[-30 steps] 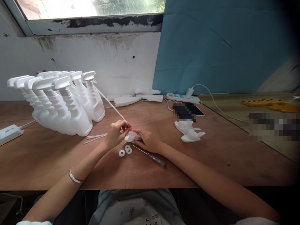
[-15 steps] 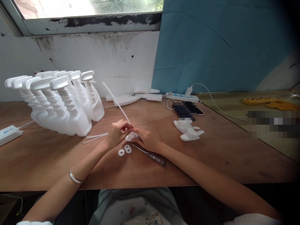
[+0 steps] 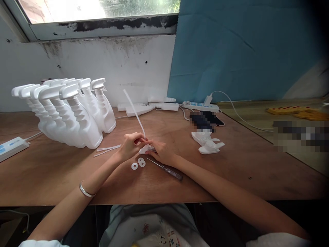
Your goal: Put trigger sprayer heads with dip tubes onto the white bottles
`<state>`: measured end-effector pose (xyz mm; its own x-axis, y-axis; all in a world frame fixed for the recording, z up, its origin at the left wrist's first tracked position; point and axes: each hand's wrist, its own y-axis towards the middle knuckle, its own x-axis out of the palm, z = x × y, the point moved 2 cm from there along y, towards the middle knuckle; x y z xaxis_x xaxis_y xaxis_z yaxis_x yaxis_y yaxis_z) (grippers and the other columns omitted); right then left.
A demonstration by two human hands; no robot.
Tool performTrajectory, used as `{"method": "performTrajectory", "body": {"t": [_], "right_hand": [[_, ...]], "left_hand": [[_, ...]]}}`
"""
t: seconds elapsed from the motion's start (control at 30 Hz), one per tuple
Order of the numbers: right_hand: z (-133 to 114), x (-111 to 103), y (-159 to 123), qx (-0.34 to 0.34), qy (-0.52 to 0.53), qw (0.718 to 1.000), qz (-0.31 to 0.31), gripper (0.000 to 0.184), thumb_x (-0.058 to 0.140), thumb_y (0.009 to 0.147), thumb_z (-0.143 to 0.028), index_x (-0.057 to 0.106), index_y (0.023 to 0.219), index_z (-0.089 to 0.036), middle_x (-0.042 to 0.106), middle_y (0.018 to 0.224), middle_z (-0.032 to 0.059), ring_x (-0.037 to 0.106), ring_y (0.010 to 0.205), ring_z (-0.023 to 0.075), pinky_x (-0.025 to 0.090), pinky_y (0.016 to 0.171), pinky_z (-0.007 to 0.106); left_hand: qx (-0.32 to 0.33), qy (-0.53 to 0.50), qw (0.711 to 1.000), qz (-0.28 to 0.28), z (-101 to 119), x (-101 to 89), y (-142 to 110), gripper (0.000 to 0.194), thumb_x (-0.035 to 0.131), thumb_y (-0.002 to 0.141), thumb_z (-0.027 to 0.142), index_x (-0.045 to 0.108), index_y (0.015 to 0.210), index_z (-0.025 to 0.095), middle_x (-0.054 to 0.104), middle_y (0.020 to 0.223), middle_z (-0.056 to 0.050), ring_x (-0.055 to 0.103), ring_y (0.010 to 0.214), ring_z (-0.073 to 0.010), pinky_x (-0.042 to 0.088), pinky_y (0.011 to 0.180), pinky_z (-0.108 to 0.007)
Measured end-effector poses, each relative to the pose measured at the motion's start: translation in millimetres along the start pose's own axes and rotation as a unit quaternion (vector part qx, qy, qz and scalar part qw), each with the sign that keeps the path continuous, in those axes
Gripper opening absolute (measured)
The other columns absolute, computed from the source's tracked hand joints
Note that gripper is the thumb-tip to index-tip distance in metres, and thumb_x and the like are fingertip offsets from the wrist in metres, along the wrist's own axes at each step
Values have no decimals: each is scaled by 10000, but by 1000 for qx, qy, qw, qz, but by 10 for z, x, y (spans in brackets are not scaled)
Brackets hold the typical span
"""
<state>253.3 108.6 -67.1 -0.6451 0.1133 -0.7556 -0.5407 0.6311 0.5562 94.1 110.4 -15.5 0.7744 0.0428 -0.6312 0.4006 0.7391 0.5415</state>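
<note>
My left hand [image 3: 131,145] pinches the lower end of a thin white plastic tube [image 3: 134,112], which slants up and to the left from my fingers. My right hand [image 3: 161,152] is closed on a white spray-trigger head [image 3: 146,148] resting on the wooden table [image 3: 51,171]. The tube's end meets the trigger head between my two hands. Just in front of them lie white washers [image 3: 138,164] and a screwdriver [image 3: 166,168]. Spare white tubes [image 3: 106,150] lie to the left of my left hand.
Several white spray bottles [image 3: 69,113] stand in rows at the left. More trigger heads [image 3: 208,143] and a phone [image 3: 207,120] lie at the right. Power strips sit at the far left [image 3: 11,147] and at the back [image 3: 199,107]. Loose bottles [image 3: 149,106] lie by the wall.
The tube has swung from lying low toward the bottles to standing steeply upright, its free end moving right. Both hands stayed together at the trigger head.
</note>
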Motion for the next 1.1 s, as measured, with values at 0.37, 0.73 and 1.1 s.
{"method": "performTrajectory", "body": {"t": [0.37,0.73,1.1], "right_hand": [[24,3,-15,17,26,999,-13,275,525,826,-334,483,1055,-187,645,924,75,610,797,200,445,696,297],[154,-129,32,274,210,933,99,459,679,649,-359,492,1034,-193,617,969,37,565,723,141,430,678,279],[359,-78,15,368,286,866,183,296,718,536,-335,579,740,-172,547,652,-28,467,607,121,384,589,244]], "left_hand": [[-41,-63,995,-60,-87,34,14,103,593,713,215,607,666,125,501,518,41,299,478,-60,263,459,-188],[-111,-42,992,-45,-387,3,225,370,502,786,457,566,990,154,625,931,-60,548,693,-128,448,628,-233],[-285,225,931,37,-1523,-14,999,691,599,662,299,369,1309,223,227,1420,-149,192,1280,-398,171,1003,-532]]}}
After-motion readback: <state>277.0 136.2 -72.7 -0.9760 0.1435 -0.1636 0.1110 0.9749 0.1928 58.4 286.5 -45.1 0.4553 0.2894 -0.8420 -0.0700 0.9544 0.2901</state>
